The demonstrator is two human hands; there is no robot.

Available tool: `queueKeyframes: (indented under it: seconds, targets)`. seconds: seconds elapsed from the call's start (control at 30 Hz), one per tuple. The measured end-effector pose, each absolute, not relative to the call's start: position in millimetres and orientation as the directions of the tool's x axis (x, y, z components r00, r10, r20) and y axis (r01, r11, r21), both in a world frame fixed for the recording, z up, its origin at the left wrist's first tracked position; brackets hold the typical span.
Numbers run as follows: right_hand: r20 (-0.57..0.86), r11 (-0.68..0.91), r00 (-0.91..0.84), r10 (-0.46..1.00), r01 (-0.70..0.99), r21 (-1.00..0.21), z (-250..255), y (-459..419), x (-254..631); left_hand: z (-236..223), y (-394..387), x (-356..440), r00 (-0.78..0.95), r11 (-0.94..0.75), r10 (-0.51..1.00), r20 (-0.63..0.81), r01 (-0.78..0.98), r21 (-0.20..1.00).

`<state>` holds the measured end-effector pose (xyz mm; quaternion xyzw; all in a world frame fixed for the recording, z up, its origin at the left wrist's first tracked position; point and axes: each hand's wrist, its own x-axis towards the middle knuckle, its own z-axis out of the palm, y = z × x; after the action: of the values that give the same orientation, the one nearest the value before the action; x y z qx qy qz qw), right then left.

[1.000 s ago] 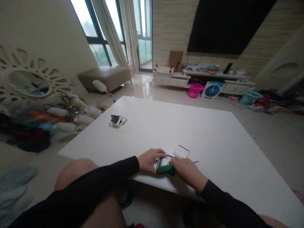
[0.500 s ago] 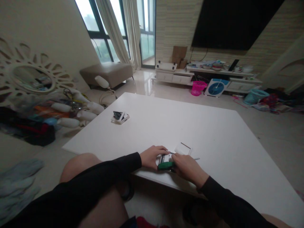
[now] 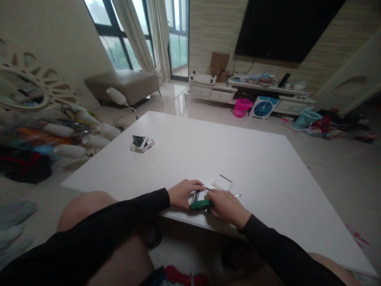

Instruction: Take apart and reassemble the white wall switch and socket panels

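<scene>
At the near edge of the white table (image 3: 190, 151), my left hand (image 3: 181, 193) curves its fingers and thumb around a small flat white piece with dark edges (image 3: 202, 195). My right hand (image 3: 225, 205) is closed beside it, fingers on a chunky green thing (image 3: 201, 205) that lies across the near side of the piece. What kind of thing the green one is cannot be made out. Past my right hand pokes a thin metal rod (image 3: 237, 195). Just beyond the hands lies a thin white cover with a dark edge (image 3: 222, 183).
Toward the table's left sits an open white box with dark parts (image 3: 143, 143). White lamp-like pieces and piled goods (image 3: 70, 151) crowd the floor to the left. Across the room are a pink basket (image 3: 242, 107), a blue fan (image 3: 263, 107) and a low cabinet (image 3: 202, 92).
The whole view has shifted slightly, so things appear further left and a little higher. Both hands keep their hold on the white piece and the green thing.
</scene>
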<state>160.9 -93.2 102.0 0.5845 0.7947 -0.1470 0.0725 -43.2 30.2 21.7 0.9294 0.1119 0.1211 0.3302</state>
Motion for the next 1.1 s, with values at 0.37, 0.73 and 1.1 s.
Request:
queueKeyframes:
  seconds: [0.37,0.73,1.1]
  targets:
    - [-0.302,0.221,-0.221,0.927,0.975,-0.036,106,-94,155,21,29,-43,0.943,-0.756,0.285,0.17,0.113,0.645]
    - [-0.309,0.29,-0.28,0.909,0.957,-0.013,111,-95,156,23,30,-43,0.946,-0.756,0.293,0.137,0.142,0.639]
    - [-0.223,0.264,-0.275,0.935,0.961,-0.08,117,-88,172,30,29,-41,0.947,-0.759,0.286,0.149,0.129,0.638]
